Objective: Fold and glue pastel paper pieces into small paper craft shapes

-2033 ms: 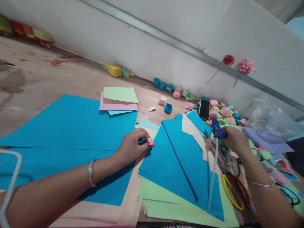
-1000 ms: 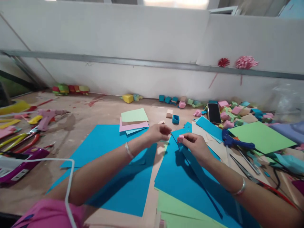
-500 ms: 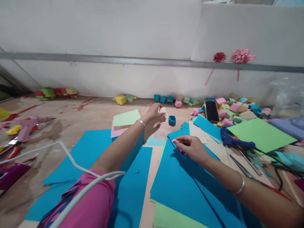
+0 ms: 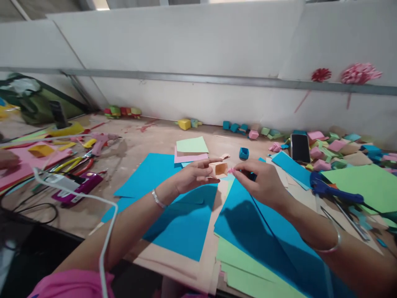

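The left hand (image 4: 194, 176) holds a small peach paper box (image 4: 218, 169) off the counter (image 4: 136, 145), its fingers closed on the box's near side so that the open mouth is turned toward the right hand (image 4: 263, 182); that tilt looks chosen to give the other hand a clear way in. Just right of the box, almost touching its rim, the right hand pinches a tiny pink paper piece (image 4: 231, 170) between thumb and fingertips, a closed, fine grip that suits so small a part. Both hands hover above the gap between two large blue paper sheets (image 4: 176, 207), which lie flat beneath the box and spread out to either side of it over green and peach sheets. Beyond the box, a short stack of green and pink paper squares (image 4: 190, 150) sits squared up, and a small blue paper box (image 4: 243, 153) stands alone just behind and right of the peach one. Well right of the box, a blue glue gun (image 4: 333, 190) lies on its side within reach of the right hand, near a dark phone (image 4: 299, 148) lying flat among a heap of folded paper boxes (image 4: 328, 151). Far left of the box, a pink glue gun (image 4: 101, 141) and scissors lie on the counter.
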The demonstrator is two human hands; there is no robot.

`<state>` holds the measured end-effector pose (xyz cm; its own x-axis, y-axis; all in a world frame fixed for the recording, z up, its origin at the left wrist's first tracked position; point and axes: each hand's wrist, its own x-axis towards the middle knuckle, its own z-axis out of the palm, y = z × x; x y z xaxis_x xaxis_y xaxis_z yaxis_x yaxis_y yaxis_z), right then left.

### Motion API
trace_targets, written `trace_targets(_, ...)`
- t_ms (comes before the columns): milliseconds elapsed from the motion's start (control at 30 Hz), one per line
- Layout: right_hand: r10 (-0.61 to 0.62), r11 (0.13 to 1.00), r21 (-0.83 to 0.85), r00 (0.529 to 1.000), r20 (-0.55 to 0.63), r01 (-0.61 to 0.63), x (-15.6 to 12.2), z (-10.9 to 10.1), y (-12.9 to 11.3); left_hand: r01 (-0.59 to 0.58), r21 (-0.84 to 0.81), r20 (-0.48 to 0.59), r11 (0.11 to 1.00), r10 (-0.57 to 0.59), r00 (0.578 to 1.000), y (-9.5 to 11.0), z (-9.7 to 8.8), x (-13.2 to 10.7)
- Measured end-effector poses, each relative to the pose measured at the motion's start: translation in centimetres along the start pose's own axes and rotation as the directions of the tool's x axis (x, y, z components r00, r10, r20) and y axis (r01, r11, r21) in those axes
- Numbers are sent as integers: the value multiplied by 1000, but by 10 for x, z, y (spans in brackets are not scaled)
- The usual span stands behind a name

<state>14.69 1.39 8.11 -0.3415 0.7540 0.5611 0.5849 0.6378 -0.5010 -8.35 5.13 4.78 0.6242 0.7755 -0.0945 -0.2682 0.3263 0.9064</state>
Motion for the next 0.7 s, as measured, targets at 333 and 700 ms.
trace_targets(333, -413, 647, -711, 910, -23, 276, 0, 34, -18, -80, -26, -168, 996, 75, 983, -16, 19, -12)
trace_targets(700, -512, 605, -690, 858, 45, 397, -5, 47, -4, -92, 111, -344, 989, 126, 930, -37, 44, -21)
